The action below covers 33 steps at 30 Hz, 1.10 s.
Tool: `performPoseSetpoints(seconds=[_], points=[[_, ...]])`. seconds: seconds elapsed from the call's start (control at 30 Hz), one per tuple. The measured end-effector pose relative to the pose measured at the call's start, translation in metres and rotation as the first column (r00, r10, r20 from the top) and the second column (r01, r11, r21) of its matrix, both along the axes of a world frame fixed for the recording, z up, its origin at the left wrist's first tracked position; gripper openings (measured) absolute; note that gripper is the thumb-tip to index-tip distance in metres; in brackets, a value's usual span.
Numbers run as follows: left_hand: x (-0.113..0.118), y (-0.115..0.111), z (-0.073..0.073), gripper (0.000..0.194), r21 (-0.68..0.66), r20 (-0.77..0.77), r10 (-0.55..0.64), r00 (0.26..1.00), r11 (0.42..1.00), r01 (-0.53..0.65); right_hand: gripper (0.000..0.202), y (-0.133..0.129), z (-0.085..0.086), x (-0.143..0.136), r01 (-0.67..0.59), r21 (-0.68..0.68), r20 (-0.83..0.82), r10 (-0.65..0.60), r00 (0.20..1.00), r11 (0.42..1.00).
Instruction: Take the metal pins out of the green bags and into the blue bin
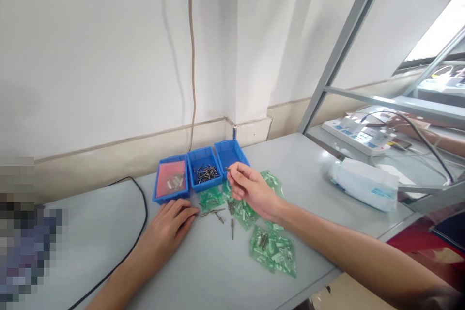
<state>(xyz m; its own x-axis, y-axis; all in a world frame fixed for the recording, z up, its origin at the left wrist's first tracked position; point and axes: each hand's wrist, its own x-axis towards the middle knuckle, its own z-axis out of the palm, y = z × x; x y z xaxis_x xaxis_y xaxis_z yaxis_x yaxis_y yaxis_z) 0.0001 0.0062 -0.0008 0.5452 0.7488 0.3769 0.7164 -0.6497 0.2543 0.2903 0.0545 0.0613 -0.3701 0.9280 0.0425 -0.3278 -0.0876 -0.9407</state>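
Note:
My right hand [249, 185] is raised beside the right blue bin [229, 151], its thumb and forefinger pinching a small metal pin [228, 169]. My left hand [170, 225] rests on the table in front of the left bin. Its thumb and forefinger are closed together; a small dark tip shows there, too small to make out. Just right of it lie loose metal pins [219, 217], with a single pin [232, 229] nearer me. Many dark metal pins [207, 173] fill the middle blue bin [196, 152]. Green plastic bags [247, 214] of metal parts lie under and around my right hand.
The left blue bin [157, 189] holds a pink sheet [167, 172] and a clear bag of parts. More green bags [273, 251] lie near the front edge. A black cable [144, 213] crosses the left. A white packet [365, 184] and metal rack [343, 34] stand right; another person's arm [428, 131] shows beyond.

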Motion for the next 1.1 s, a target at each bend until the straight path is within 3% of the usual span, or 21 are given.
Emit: performPoseSetpoints(seconds=[0.1, 0.17, 0.27, 0.37, 0.47, 0.6, 0.83, 1.1], points=[[0.001, 0.000, 0.001, 0.024, -0.001, 0.004, -0.005, 1.000, 1.000, 0.005, 0.032, -0.002, -0.004, 0.001, 0.033, 0.217, 0.233, -0.085, 0.969, 0.976], [0.001, -0.001, 0.002, 0.024, -0.003, 0.006, -0.014, 1.000, 1.000, 0.014, 0.022, -0.005, -0.006, 0.001, 0.025, 0.389, 0.367, -0.180, 0.912, 0.921], [0.001, 0.000, 0.002, 0.024, -0.008, 0.001, -0.015, 1.000, 1.000, 0.015, 0.011, -0.009, -0.009, 0.002, -0.028, 0.567, 0.459, -0.287, 0.841, 0.824], [0.000, 0.000, 0.001, 0.024, -0.010, -0.006, -0.010, 1.000, 1.000, 0.010, 0.007, -0.012, -0.011, 0.002, -0.083, 0.636, 0.489, -0.318, 0.812, 0.767], [0.000, 0.000, 0.000, 0.024, -0.009, -0.006, -0.005, 1.000, 1.000, 0.005, 0.007, -0.012, -0.013, 0.001, -0.078, 0.629, 0.462, -0.292, 0.837, 0.773], [-0.001, 0.000, 0.000, 0.025, -0.023, -0.002, -0.014, 1.000, 1.000, 0.014, 0.014, -0.009, -0.013, 0.000, -0.004, 0.551, 0.378, -0.245, 0.893, 0.835], [0.000, 0.000, 0.000, 0.024, -0.019, -0.003, -0.012, 1.000, 1.000, 0.012, 0.019, -0.002, -0.014, -0.002, 0.019, 0.269, 0.233, -0.085, 0.969, 0.963], [0.001, 0.000, 0.001, 0.022, 0.016, 0.008, -0.022, 1.000, 1.000, 0.022, 0.024, 0.003, -0.008, -0.001, 0.013, 0.211, 0.154, -0.046, 0.987, 0.977]])
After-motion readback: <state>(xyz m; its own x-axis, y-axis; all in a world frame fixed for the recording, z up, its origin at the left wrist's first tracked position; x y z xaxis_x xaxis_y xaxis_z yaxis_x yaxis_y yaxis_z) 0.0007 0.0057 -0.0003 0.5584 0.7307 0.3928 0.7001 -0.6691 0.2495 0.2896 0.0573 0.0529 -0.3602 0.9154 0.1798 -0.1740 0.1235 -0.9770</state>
